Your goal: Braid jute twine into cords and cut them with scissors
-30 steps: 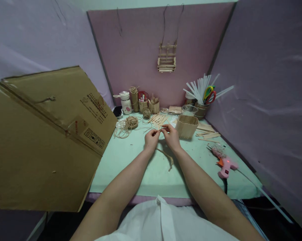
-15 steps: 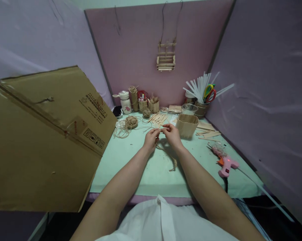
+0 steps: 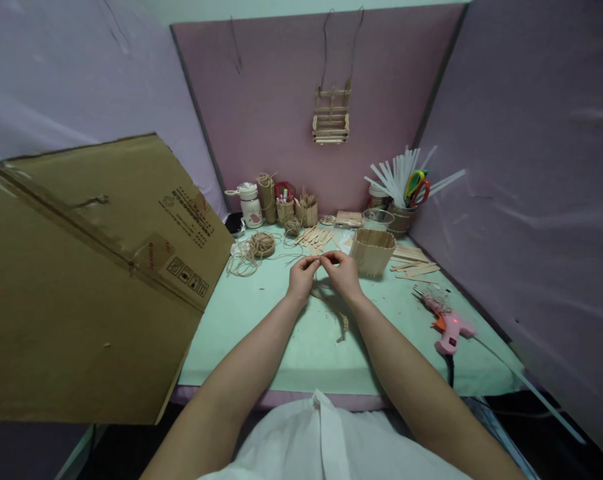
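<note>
My left hand (image 3: 302, 275) and my right hand (image 3: 342, 272) meet fingertip to fingertip above the middle of the table. Both are pinched on a braided jute cord (image 3: 337, 315), whose loose end hangs down and lies on the cloth between my forearms. The exact spot held is mostly hidden by my fingers. Just beyond my right hand stands a box made of craft sticks (image 3: 372, 253). Farther off, past my fingertips, several loose craft sticks (image 3: 317, 237) are spread out. A ball of jute twine (image 3: 262, 245) lies to the left with strands trailing toward my hands.
At right a pink glue gun (image 3: 450, 328) lies with its light on and its cord over the edge. A large cardboard sheet (image 3: 106, 280) leans at left. Behind are a white bottle (image 3: 250, 205), a clear cup (image 3: 378, 220) and a pot (image 3: 401, 220) with glue sticks and scissors.
My fingertips have drawn closer together, and my right hand has lowered slightly. The hanging end of the cord has shifted a little to the left.
</note>
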Motion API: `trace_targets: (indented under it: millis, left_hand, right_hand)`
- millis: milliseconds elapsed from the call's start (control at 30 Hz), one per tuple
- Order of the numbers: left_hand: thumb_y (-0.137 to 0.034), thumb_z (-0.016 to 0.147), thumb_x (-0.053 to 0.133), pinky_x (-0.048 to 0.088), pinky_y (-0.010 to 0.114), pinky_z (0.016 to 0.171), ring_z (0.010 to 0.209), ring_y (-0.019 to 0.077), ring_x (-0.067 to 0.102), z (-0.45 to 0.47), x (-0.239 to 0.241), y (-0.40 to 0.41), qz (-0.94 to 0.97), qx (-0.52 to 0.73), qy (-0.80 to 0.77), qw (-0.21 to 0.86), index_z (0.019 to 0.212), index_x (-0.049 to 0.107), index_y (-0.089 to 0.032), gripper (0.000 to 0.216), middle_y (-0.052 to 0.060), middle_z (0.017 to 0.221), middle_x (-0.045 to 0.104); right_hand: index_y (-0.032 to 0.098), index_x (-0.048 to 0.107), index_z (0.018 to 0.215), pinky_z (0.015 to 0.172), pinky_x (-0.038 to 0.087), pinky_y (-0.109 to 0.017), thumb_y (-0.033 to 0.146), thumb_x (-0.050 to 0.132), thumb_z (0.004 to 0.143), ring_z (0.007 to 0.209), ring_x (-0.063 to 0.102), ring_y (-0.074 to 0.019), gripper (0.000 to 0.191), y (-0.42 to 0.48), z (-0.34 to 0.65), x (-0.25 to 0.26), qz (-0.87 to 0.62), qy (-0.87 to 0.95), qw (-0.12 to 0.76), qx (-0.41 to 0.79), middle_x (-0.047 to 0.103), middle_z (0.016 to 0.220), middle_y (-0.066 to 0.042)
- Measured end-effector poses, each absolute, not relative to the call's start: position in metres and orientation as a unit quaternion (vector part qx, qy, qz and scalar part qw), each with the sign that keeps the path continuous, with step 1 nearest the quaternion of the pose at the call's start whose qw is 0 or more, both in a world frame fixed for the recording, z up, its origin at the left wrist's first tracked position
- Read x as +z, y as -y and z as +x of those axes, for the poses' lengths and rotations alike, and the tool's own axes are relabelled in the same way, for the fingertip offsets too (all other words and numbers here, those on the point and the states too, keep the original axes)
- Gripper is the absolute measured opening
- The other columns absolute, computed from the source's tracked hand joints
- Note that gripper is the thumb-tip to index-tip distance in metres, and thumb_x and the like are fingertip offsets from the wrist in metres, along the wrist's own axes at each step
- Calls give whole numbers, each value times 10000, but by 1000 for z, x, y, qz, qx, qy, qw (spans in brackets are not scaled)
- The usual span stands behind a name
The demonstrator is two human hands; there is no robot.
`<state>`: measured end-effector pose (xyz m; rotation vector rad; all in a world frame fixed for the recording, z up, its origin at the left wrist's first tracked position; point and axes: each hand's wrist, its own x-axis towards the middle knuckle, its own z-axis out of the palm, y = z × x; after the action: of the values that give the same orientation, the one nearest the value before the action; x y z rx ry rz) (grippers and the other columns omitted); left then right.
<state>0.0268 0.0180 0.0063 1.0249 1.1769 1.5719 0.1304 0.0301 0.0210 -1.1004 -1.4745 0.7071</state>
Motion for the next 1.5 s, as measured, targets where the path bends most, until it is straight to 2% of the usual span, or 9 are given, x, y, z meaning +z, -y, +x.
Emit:
trace_targets:
  millis: [200, 400, 500, 867, 967, 1133, 1200, 1367, 1500]
  left_hand:
    - [-265, 634, 652, 363, 219, 589, 706, 113, 546, 30, 7, -17, 389, 645, -484, 445, 757, 640, -152, 167, 21, 752, 648]
    - [-210, 641, 617, 285, 197, 449, 493, 68, 428, 22, 8, -21, 267, 592, -408, 642, 617, 529, -152, 109, -19, 535, 491]
    - [-202, 648, 605, 291, 206, 423, 451, 69, 387, 16, 9, -23, 246, 552, -396, 691, 578, 490, -160, 142, -15, 497, 451]
    - [-197, 611, 650, 226, 166, 424, 519, 45, 403, 25, 13, -15, 294, 624, -426, 586, 664, 526, -144, 145, -36, 586, 483]
    - [-172, 627, 637, 212, 151, 403, 505, 40, 408, 22, 13, -18, 255, 619, -410, 620, 662, 519, -136, 128, -31, 583, 488]
    - [-120, 677, 588, 188, 150, 374, 421, 31, 349, 16, 10, -23, 169, 541, -362, 740, 632, 495, -128, 104, -40, 508, 432]
    - [-123, 682, 606, 200, 149, 378, 429, 31, 367, 17, 10, -23, 184, 565, -366, 716, 655, 506, -129, 104, -39, 520, 446]
    - [-152, 617, 693, 307, 151, 459, 535, 48, 484, 23, 9, -18, 277, 616, -389, 626, 749, 544, -139, 199, -25, 625, 540]
    - [-161, 573, 707, 332, 176, 517, 549, 58, 491, 24, 7, -18, 331, 625, -426, 565, 754, 545, -148, 244, -34, 620, 547]
  right_hand:
    - [207, 608, 673, 686, 425, -314, 319, 560, 703, 683, 536, -177, 126, -31, 130, 18, -467, 631, 553, 280, 614, 685, -30]
    - [222, 576, 663, 696, 403, -308, 294, 544, 730, 692, 504, -172, 103, -26, 125, 19, -430, 661, 554, 267, 570, 712, -24]
    - [226, 570, 667, 699, 403, -306, 300, 544, 738, 701, 505, -172, 106, -25, 123, 19, -418, 673, 545, 273, 565, 722, -20]
    - [209, 563, 666, 655, 410, -289, 314, 551, 700, 641, 522, -152, 111, -35, 126, 16, -444, 615, 509, 407, 581, 654, 7]
    - [207, 564, 694, 681, 411, -298, 330, 539, 712, 663, 517, -152, 126, -34, 126, 16, -427, 630, 503, 410, 579, 678, 6]
    - [202, 561, 677, 742, 404, -303, 274, 542, 680, 739, 498, -149, 74, -33, 126, 14, -399, 688, 506, 335, 542, 756, -2]
    - [202, 555, 682, 712, 408, -293, 296, 548, 680, 723, 493, -143, 94, -34, 126, 13, -408, 666, 508, 363, 533, 747, 1]
    - [202, 527, 723, 529, 368, -227, 398, 591, 659, 625, 467, -121, 215, -35, 127, 13, -430, 519, 505, 539, 496, 650, 28]
    - [195, 533, 714, 500, 351, -211, 412, 627, 625, 616, 461, -116, 253, -34, 128, 15, -439, 488, 509, 557, 496, 630, 31]
